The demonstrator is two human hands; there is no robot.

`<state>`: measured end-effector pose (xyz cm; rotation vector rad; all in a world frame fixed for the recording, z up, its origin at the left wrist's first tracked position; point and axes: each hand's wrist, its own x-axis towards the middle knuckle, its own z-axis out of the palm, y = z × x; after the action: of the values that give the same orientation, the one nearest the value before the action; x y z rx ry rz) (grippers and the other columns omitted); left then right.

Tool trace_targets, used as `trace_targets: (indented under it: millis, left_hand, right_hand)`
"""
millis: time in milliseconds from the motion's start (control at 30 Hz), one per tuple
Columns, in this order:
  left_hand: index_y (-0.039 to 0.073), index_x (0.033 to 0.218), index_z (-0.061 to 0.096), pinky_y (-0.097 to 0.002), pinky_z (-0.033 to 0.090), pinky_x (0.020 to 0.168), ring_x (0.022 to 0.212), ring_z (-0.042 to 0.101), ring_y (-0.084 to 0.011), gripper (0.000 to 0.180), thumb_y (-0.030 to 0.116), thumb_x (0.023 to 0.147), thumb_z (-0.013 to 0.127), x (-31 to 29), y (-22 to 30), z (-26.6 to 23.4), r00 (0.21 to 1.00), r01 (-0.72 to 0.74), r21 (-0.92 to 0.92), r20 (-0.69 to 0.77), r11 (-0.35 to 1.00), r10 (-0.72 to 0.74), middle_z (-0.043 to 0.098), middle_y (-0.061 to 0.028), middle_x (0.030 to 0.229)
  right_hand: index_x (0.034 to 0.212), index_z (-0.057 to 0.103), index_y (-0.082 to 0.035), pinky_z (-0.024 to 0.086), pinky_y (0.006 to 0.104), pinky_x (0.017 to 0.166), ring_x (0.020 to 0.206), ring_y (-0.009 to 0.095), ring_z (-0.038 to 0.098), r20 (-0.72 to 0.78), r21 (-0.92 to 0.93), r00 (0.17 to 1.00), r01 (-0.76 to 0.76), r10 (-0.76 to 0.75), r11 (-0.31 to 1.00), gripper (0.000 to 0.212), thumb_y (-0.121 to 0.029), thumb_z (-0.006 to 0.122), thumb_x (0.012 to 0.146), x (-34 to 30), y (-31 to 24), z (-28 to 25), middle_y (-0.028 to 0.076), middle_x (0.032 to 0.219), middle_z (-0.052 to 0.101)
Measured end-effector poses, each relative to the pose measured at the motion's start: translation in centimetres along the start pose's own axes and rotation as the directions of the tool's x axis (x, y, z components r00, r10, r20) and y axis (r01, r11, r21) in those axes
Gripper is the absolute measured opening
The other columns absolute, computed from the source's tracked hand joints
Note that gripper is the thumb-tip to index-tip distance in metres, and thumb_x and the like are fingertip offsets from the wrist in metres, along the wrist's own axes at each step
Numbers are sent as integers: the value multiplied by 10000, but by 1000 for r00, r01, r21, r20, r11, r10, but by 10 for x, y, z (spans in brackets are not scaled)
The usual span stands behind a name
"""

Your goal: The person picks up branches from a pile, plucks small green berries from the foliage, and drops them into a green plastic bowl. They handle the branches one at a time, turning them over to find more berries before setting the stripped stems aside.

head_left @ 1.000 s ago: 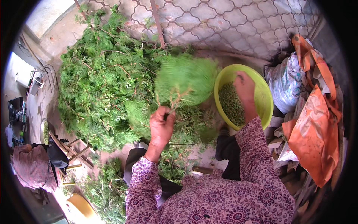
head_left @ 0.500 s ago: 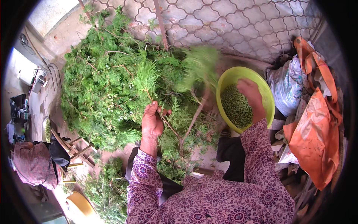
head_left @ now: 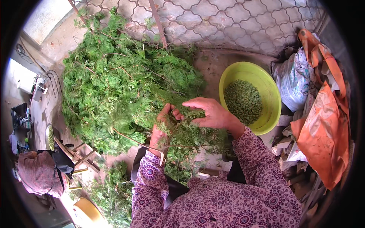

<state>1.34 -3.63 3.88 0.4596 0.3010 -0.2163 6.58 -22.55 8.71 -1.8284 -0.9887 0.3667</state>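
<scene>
My left hand (head_left: 159, 131) is closed on a green conifer branch (head_left: 194, 138), its fingertips curled in among the sprays. The woody stem of a branch passes across my left wrist. Close on the right, my right hand (head_left: 216, 114) hovers over the sprays, thumb and forefinger spread apart; its lower fingers are partly hidden. Beyond both hands lies a big heap of conifer branches (head_left: 102, 87). A yellow-green basin (head_left: 274, 108) stands right of my right hand, with a bed of small green cones (head_left: 243, 102) in its bottom.
A wavy wire grille (head_left: 228, 28) borders the far side. White sacks (head_left: 291, 85) and an orange bag (head_left: 323, 136) crowd the right. At the left are a wooden stool frame (head_left: 81, 154), a seated person's clothing (head_left: 40, 173) and a yellow container (head_left: 88, 211).
My right hand has left the basin and come left to the foliage by my left hand. The branch that stood up between the heap and basin now lies lower, nearer my body.
</scene>
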Motion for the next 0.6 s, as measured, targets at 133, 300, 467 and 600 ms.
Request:
trace_targets:
  millis: [133,300,467,600]
  left_hand:
    - [61,842,469,-337,422,684,625,454,-183,207,248,910,415,0,-2,-2,1000,17,112,-21,994,-15,465,-40,670]
    - [49,873,481,-269,370,587,613,440,-169,230,275,893,444,-20,-6,33,990,42,285,-138,958,-3,457,-40,639]
    - [53,878,504,-328,413,589,594,472,-185,242,290,884,459,-19,-8,33,998,53,290,18,955,-60,484,-59,628]
    - [18,884,510,-362,477,618,592,497,-183,288,291,909,423,-21,-4,26,990,11,400,121,917,-65,504,-71,645]
  right_hand:
    - [1174,491,-35,443,307,810,948,218,556,-1,-48,999,-35,35,998,550,-149,694,675,-3,2,1,140,1068,553]
    - [1166,489,-14,446,294,802,981,170,532,1,12,962,-273,273,962,536,-140,695,688,-7,22,-12,114,1104,551]
    - [1184,451,22,437,281,825,1000,143,511,55,410,954,-291,295,864,567,-112,698,692,-16,37,-32,93,1126,528]
    - [1184,444,32,427,297,850,1003,175,511,73,543,908,-384,413,747,551,-106,683,706,-11,30,-31,122,1097,527]
